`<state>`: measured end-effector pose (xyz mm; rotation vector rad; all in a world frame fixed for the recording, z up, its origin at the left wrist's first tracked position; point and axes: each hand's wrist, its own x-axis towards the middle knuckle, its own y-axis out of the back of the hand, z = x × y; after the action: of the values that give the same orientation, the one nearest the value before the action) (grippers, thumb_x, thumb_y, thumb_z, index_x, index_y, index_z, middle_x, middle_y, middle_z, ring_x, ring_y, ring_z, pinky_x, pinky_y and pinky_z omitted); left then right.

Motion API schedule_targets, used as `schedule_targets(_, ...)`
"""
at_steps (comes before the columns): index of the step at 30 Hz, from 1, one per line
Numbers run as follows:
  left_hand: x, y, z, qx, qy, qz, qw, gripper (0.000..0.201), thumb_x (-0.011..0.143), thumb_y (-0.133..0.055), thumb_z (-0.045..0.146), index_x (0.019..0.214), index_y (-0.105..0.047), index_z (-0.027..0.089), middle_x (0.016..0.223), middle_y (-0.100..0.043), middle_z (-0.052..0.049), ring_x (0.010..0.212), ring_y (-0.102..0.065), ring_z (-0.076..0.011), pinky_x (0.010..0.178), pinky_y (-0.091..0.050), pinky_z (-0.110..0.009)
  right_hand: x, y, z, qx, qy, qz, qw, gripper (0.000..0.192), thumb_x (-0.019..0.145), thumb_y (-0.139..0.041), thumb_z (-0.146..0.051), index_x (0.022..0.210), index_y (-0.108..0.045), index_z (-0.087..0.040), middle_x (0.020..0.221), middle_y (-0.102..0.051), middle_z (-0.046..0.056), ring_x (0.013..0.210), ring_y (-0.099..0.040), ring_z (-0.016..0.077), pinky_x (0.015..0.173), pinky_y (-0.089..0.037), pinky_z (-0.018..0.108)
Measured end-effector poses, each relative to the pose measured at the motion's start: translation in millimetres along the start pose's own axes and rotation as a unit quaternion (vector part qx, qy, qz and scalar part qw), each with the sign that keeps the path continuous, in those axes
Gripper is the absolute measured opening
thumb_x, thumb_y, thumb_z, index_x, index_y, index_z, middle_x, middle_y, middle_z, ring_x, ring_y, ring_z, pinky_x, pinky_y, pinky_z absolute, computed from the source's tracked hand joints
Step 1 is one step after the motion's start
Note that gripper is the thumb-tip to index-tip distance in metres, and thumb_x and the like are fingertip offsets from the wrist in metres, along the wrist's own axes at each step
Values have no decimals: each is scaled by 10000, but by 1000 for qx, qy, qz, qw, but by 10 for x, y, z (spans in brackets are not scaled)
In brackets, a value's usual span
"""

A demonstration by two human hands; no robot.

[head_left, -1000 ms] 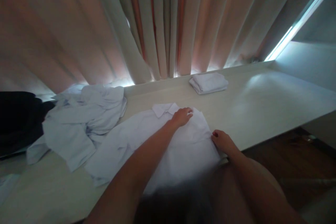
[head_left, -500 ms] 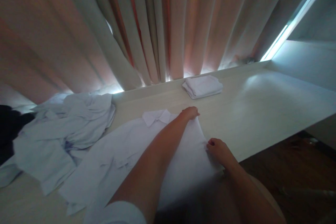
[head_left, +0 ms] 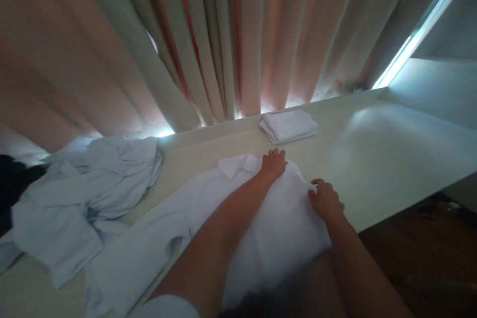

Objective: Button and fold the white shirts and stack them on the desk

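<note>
The curtains (head_left: 238, 39) fill the upper half of the view in long folds, with light leaking under their hems; their tops are cut off by the frame. Below them runs the pale surface (head_left: 391, 144), whose near edge drops to a dark wooden floor (head_left: 421, 248) on the right, dim and hard to read.

A white shirt (head_left: 268, 223) lies spread flat on the surface in front of the person, collar pointing toward the curtains. Its lower part is hidden behind the forearms and a dark blur at the bottom edge, and one sleeve trails off to the lower left, where it is cut off.

To the left sits a crumpled heap of pale blue garments (head_left: 85, 194); how many pieces it holds cannot be told. A dark shape (head_left: 11, 189) at the far left edge is mostly out of frame and too murky to name.

A small folded white cloth (head_left: 288, 125) rests near the curtains, well apart from the shirt.

The left hand (head_left: 273, 164) lies palm down on the shirt just beside the collar, fingers spread, grip loose and flat, closing on nothing. The right hand (head_left: 325, 198) rests at the shirt's right shoulder edge, fingers curled onto the fabric; whether its grip pinches the cloth or merely presses it cannot be told.
</note>
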<state>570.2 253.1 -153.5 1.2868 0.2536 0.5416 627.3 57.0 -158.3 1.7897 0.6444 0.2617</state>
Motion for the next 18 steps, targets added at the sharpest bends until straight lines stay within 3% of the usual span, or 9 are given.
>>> schedule_targets(3, -278, -82, -114, 1, -31, -10, 999, 317, 1016, -354, 308, 1171, -594, 170, 1235, -618, -150, 1215, -528, -279, 992, -421, -453, -57, -138, -90, -47, 152, 27, 987, 507, 941, -380, -320, 1441, -442, -269, 1565, -356, 102, 1382, -391, 355, 1029, -414, 577)
schedule_targets(5, -485, -143, -216, -2, -58, -26, 998, 352, 1023, -333, 340, 1197, -599, 190, 1269, -624, -129, 1244, -521, -261, 1041, -395, -450, -83, -254, -111, -80, 212, -14, 974, 542, 984, -323, -366, 1519, -346, -282, 1634, -231, 68, 1472, -257, 327, 1106, -322, 605)
schedule_targets(8, -764, -217, -370, -9, -84, -50, 995, 457, 1004, -371, 457, 1389, -485, 239, 1481, -502, -90, 1392, -400, -252, 1141, -304, -477, -82, -401, -105, -113, 177, -112, 971, 632, 994, -267, -534, 1572, -235, -282, 1655, -135, 93, 1503, -148, 372, 1102, -237, 697)
schedule_targets(10, -882, -209, -438, -14, -94, -61, 994, 530, 1003, -350, 495, 1484, -369, 275, 1582, -377, -46, 1469, -285, -228, 1188, -232, -486, -56, -456, -101, -121, 141, -131, 974, 676, 976, -253, -609, 1581, -185, -315, 1660, -82, 106, 1501, -96, 413, 1079, -201, 740)
schedule_targets(12, -952, -128, -470, -25, -99, -50, 994, 525, 1017, -304, 486, 1500, -345, 287, 1610, -327, -19, 1498, -219, -202, 1209, -185, -488, -24, -474, -110, -123, 127, -120, 977, 686, 961, -249, -650, 1576, -171, -358, 1663, -56, 112, 1493, -76, 446, 1055, -163, 777)
schedule_targets(15, -1088, 122, -541, -49, -87, 19, 995, 467, 1030, -271, 458, 1426, -459, 297, 1604, -339, -5, 1511, -177, -185, 1217, -152, -497, -18, -458, -169, -126, 124, -83, 981, 738, 932, -270, -701, 1574, -191, -347, 1659, -74, 133, 1475, -75, 494, 1026, -125, 814)
schedule_targets(18, -1451, 449, -819, -57, -10, 74, 996, 393, 1026, -318, 426, 1307, -572, 319, 1544, -439, 12, 1490, -240, -188, 1212, -172, -489, -152, -460, -330, -142, 182, -14, 973, 742, 942, -283, -684, 1578, -195, -314, 1661, -63, 122, 1485, -38, 476, 1034, -84, 819)
